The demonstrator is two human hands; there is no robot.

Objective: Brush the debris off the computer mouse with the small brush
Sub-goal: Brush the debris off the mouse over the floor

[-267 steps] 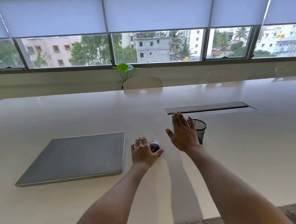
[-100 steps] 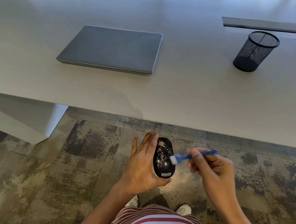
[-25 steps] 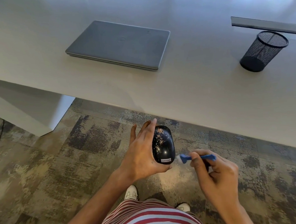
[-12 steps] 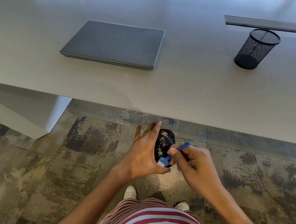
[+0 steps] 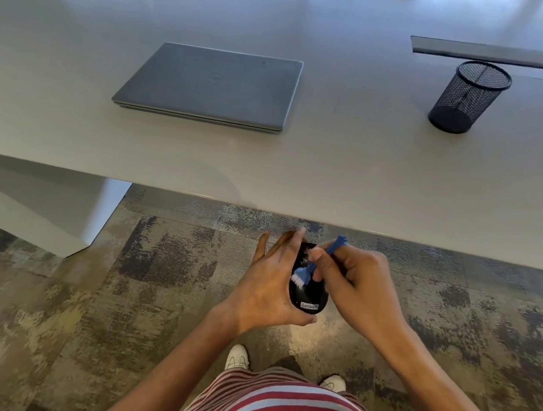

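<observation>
a: we note the left hand [image 5: 263, 296] out over the carpet [image 5: 110, 294], in front of the table's [image 5: 389, 179] near edge. it cups the computer mouse [image 5: 307, 295] from the left side, thumb curled under the near end, fingers [image 5: 293, 240] stretched up along the far end.

b: agreed. the mouse is black, glossy, held top face up, a small white label at its near end. we see pale specks of debris [image 5: 305, 257] on the far half; the near half looks mostly dark and shiny.

a: right hand [image 5: 351, 283]?

b: its fingers are curled tight round the small brush [image 5: 318, 264], pinching the blue handle near the middle. the handle's end pokes up past the knuckles toward the table edge. the white bristles sit on the mouse's top, toward its left side, touching the surface as far as we can tell.

a: part of the mouse is hidden behind the right hand, so we cannot judge its right flank.

b: on the table we log a closed grey laptop [image 5: 212, 85], and well to the right of it a black mesh pen cup [image 5: 470, 96], upright. a long slot cover [image 5: 477, 51] lies just beyond the cup.

a: below, a red-and-white striped shirt [image 5: 269, 402] and two white shoes [image 5: 238, 358] on the carpet.
</observation>
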